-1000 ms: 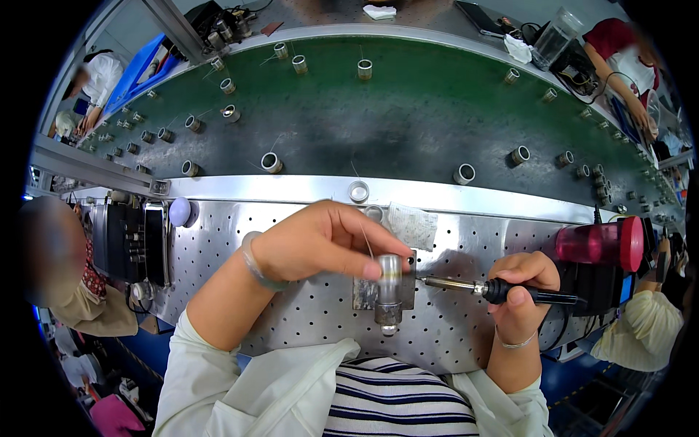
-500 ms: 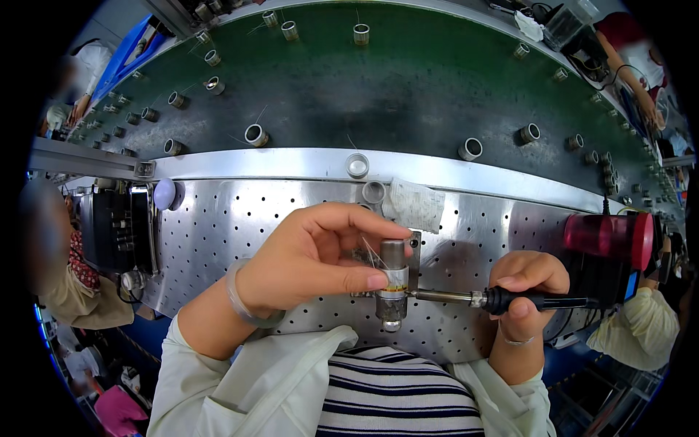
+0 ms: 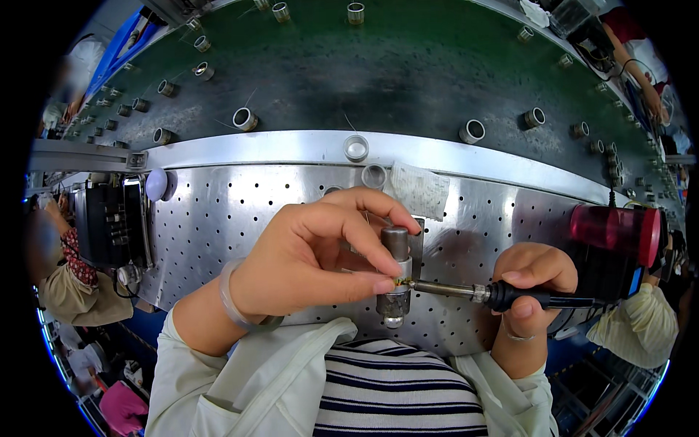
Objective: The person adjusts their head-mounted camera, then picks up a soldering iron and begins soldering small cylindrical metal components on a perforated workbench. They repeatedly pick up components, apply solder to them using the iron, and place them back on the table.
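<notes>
My right hand (image 3: 537, 271) is closed around the black handle of a soldering iron (image 3: 502, 296). The iron's tip touches the side of a silver metal ring (image 3: 406, 269), which sits around a dark metal post (image 3: 395, 240) with a rounded shiny end toward me. At the ring's lower edge shows a narrow yellowish band. My left hand (image 3: 302, 255) reaches in from the left, thumb and index fingertip pinched against that band beside the iron's tip. Whatever lies between the fingertips is too small to make out. The other left fingers curl behind the post.
Beyond the perforated metal worktop (image 3: 226, 211) runs a green belt (image 3: 313, 80) with several metal rings. A clear round cup (image 3: 356, 148) stands on the silver rail, near a crumpled cloth (image 3: 419, 191). A red transparent container (image 3: 615, 231) is at right, a black device (image 3: 102, 226) at left. Other people sit at both sides.
My left thumb and index finger have closed together at the ring, where they were apart before. Thin wires that stood out by the post are now mostly hidden. The iron stays against the ring.
</notes>
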A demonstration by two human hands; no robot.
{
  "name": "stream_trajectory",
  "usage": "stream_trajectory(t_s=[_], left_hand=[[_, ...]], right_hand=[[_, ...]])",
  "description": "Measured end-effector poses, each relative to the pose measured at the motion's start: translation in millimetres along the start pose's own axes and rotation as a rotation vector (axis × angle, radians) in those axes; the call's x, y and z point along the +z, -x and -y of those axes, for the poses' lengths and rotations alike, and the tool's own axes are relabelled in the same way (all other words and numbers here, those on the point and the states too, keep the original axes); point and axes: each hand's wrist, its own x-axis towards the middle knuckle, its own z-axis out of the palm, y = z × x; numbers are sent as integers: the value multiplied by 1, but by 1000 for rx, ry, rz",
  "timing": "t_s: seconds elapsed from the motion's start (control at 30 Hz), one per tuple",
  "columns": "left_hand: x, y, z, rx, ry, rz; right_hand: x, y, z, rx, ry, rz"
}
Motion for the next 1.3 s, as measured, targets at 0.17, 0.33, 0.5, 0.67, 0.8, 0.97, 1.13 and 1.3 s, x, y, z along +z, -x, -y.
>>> stream_trajectory(t_s=[0.17, 0.33, 0.5, 0.67, 0.8, 0.97, 1.13, 1.3], left_hand=[[2, 1, -2, -27, -7, -15], [2, 0, 0, -14, -4, -10], [1, 0, 1, -13, -9, -5], [2, -1, 1, -18, -5, -6], [1, -1, 0, -28, -6, 1], [-2, -3, 2, -33, 13, 38], [-5, -8, -6, -220, 218, 90], [-1, -11, -4, -236, 205, 77]], right_hand=[[-2, 0, -3, -21, -25, 26], [-5, -2, -3, -58, 6, 87], [-7, -3, -2, -79, 8, 102], [-8, -4, -3, -86, 18, 111], [-9, -5, -3, -98, 42, 118], [-11, -5, -4, -104, 51, 129], [-11, -8, -3, -101, 57, 147], [-10, -8, -3, -116, 65, 159]])
